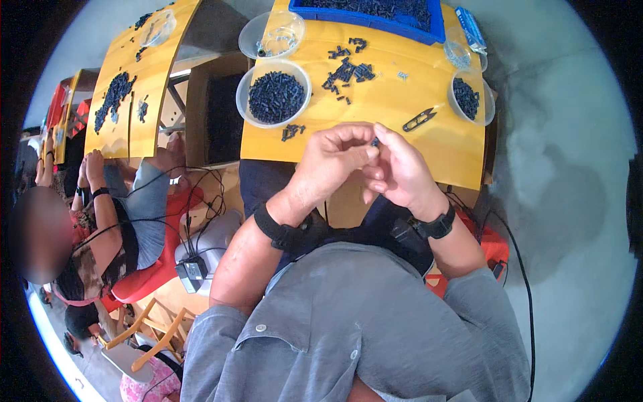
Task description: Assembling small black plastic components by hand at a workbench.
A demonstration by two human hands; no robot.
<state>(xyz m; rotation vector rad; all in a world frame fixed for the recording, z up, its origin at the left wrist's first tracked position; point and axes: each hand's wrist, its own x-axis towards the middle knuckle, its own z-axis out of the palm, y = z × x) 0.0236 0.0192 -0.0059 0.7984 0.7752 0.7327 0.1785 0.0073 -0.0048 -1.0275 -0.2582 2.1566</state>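
Note:
My left hand point(338, 159) and my right hand point(404, 169) meet just off the near edge of the yellow table point(395, 144). Pinched between their fingertips is a small dark part point(376, 142), mostly covered by the fingers. Beyond the hands, a loose pile of small black parts point(347, 72) lies on the tabletop, and a smaller cluster of black parts point(293, 131) sits near the left edge. Small black-handled thread snips point(419, 119) rest to the right of the pile.
A round tub point(307, 100) of black parts stands left, with a clear tub point(242, 33) behind it. At right are a smaller tub point(453, 107) of black parts and a clear cup point(447, 55). A blue tray point(439, 30) sits at the back. Another person works at the left table point(151, 87).

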